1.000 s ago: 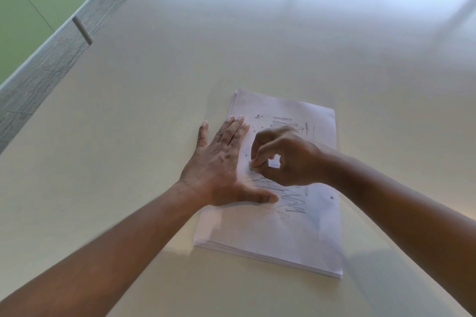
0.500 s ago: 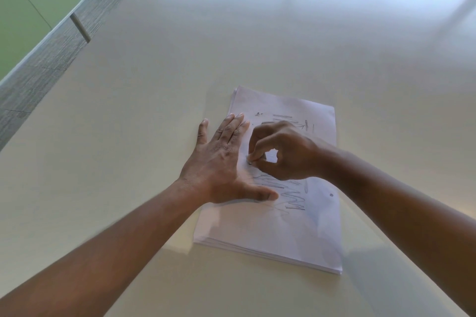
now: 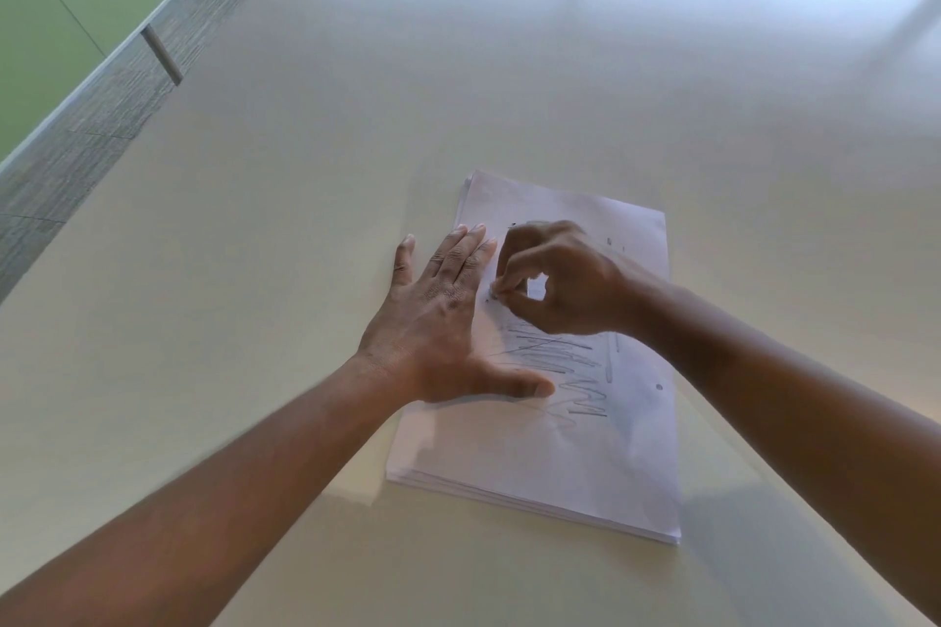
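Looking down at the work, entries run left to right.

Far field, 10 o'clock: green panel, grey carpeted floor below it, and a slim metal post standing at the panel's edge.

Pale counter fills most of the view, and it is glossy at 12 o'clock.

Left grip: fingers straight and together, palm down, pressing flat. It straddles the 9 o'clock edge of the paper stack. The little finger is spread apart and lies on the bare counter, while the other fingertips lie on the top sheet. My thumb is stretched toward 3 o'clock across the sheet, its tip at the edge of the pencil scribbles.

Paper stack: several white sheets lying flat on the counter, at 5 o'clock from the view's centre, long axis running roughly 12 to 6. The edges are slightly fanned at the 6 o'clock end. The scribbles are zigzag lines across the middle of the top sheet, with a small dark dot at 3 o'clock of them.

Right grip: over the 12 o'clock half of the sheet, just beside my left fingertips. Forefinger and thumb are curled into a ring and pinched on a small pale item, which is held down against the paper. The item is too small to identify. The remaining fingers are curled behind it.
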### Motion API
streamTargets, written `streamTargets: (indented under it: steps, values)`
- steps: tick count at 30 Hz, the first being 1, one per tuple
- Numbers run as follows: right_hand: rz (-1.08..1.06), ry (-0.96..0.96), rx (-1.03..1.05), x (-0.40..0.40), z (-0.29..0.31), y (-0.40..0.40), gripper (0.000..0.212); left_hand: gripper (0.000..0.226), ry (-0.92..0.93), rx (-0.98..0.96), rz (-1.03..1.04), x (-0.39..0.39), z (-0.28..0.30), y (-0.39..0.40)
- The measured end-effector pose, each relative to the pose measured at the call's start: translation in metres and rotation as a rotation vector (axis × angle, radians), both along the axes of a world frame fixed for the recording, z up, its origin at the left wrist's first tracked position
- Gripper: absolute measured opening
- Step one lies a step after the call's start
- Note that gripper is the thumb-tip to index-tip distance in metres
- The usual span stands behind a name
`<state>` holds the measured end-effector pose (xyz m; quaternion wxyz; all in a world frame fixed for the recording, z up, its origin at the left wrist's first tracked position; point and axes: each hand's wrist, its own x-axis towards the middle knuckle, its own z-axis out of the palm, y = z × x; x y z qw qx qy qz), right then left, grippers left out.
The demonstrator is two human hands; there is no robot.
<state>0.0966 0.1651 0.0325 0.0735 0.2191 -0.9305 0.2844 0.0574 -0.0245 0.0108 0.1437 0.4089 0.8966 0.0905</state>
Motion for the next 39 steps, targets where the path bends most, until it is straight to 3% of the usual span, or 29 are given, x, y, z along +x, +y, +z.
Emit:
streamTargets:
  steps: [9, 18, 25, 34, 39]
  values:
    - [0.148, -0.167, 0.013, 0.02, 0.004, -0.004, 0.008, 0.154, -0.008, -0.001, 0.008, -0.001, -0.001, 0.001]
    - [-0.058, -0.025, -0.037, 0.002, 0.002, 0.012, 0.01, 0.155, 0.002, -0.001, 0.014, 0.001, 0.001, 0.001]
    - [0.158, -0.192, -0.004, 0.021, 0.005, 0.004, 0.005, 0.155, -0.02, 0.005, 0.023, 0.0, 0.0, 0.001]
    - [-0.074, -0.025, -0.058, 0.002, -0.001, 0.014, 0.009, 0.155, -0.001, -0.004, 0.014, 0.001, 0.001, 0.001]
    - [0.125, -0.13, -0.064, 0.024, 0.0, -0.002, 0.009, 0.156, -0.004, -0.005, 0.015, 0.0, 0.0, 0.002]
